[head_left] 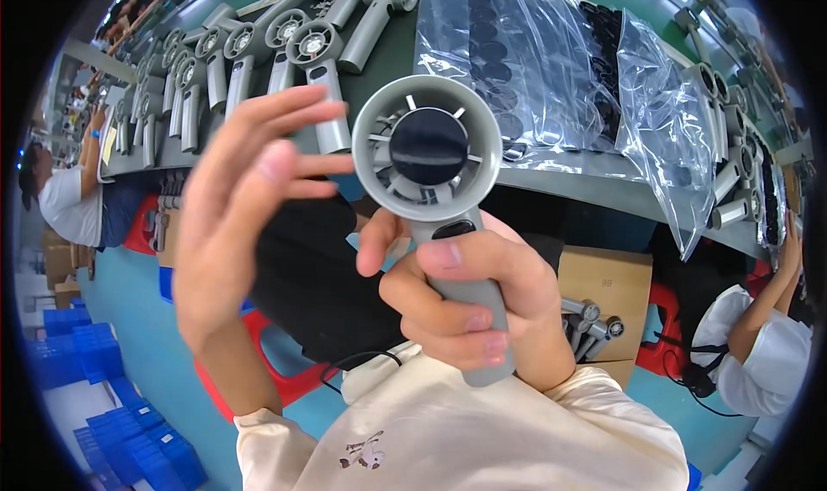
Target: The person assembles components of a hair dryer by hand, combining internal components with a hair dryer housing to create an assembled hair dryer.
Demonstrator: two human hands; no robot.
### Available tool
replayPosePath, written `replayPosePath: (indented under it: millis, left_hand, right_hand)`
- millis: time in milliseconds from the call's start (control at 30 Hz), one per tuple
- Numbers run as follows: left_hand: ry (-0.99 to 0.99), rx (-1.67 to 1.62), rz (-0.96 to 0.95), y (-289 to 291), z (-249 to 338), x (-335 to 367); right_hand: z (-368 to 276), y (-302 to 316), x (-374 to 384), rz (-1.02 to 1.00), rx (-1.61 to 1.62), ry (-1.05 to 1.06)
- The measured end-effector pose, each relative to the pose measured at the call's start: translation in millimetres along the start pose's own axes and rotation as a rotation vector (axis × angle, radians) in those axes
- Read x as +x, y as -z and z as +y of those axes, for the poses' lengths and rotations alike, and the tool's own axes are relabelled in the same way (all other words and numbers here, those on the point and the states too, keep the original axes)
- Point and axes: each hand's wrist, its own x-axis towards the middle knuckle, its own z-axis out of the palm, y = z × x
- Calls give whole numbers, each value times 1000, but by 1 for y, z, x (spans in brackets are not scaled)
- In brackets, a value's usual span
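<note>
A grey handheld fan point(488, 310) stands upright in front of me, its round head facing the camera. A glossy black disc point(429, 146) covers the middle of that head, with pale spokes around it. My right hand point(482, 289) wraps the handle, thumb lying just below the dark oval button panel. Left of the fan head, my left hand point(250, 181) is raised with its fingers spread, the fingertips close to the rim; whether they touch it I cannot tell. No object shows in that hand.
Several grey fans point(314, 47) lie on the workbench point(560, 181) at left. Clear plastic bags point(534, 69) with black discs cover its middle. A cardboard box point(607, 271) with more fans stands at right. Co-workers sit at far left point(69, 194) and right point(758, 344). Blue bins point(77, 353) stack at lower left.
</note>
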Motion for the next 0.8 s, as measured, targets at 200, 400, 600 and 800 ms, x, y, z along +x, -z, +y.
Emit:
replayPosePath:
  millis: [200, 400, 600, 800]
  left_hand:
    - [146, -433, -237, -25, -8, 29]
    - [259, -222, -215, -41, 5, 70]
    - [347, -248, -355, -50, 10, 109]
    - [118, -31, -420, -73, 31, 184]
  right_hand:
    - [-12, -2, -6, 9, 145, 39]
    - [-33, -9, -10, 98, 311, 84]
    - [-56, -9, -16, 101, 156, 157]
    - [-49, 31, -25, 151, -406, 524]
